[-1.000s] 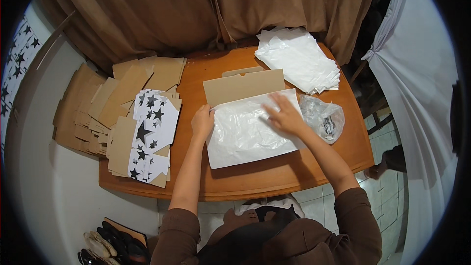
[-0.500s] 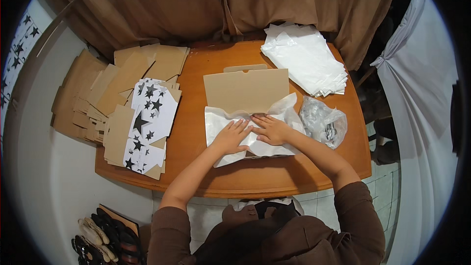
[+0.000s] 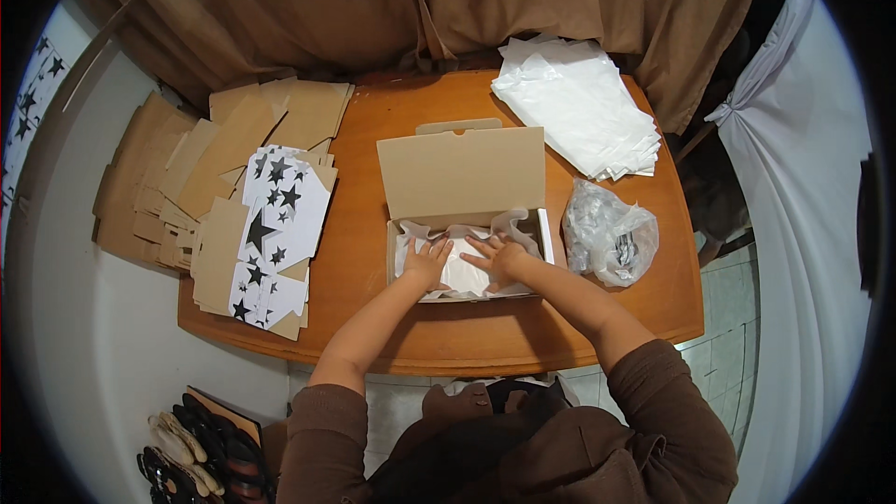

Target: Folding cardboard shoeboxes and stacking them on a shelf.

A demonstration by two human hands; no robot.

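Note:
An open cardboard box (image 3: 462, 171) stands on the table in front of me, its brown lid raised at the back. White tissue paper (image 3: 464, 273) lines the inside and rises along the back wall in crumpled folds. My left hand (image 3: 426, 261) presses on the paper at the left of the box, fingers spread. On the right side my right hand (image 3: 504, 259) lies on the paper too, its fingers apart and pointing to the middle. Neither hand grips anything. Whether something lies under the paper is hidden.
A stack of white paper sheets (image 3: 574, 107) lies at the back right. Beside the box on the right rests a clear plastic bag (image 3: 611, 233). Flat cardboard pieces (image 3: 219, 247) and a star-printed sheet (image 3: 285, 196) cover the left of the wooden table (image 3: 355, 317). Shoes (image 3: 205, 448) are below left.
The tissue paper, which was spread over the box rim, is now pushed down inside the box. My hands have gone down with it and moved slightly apart.

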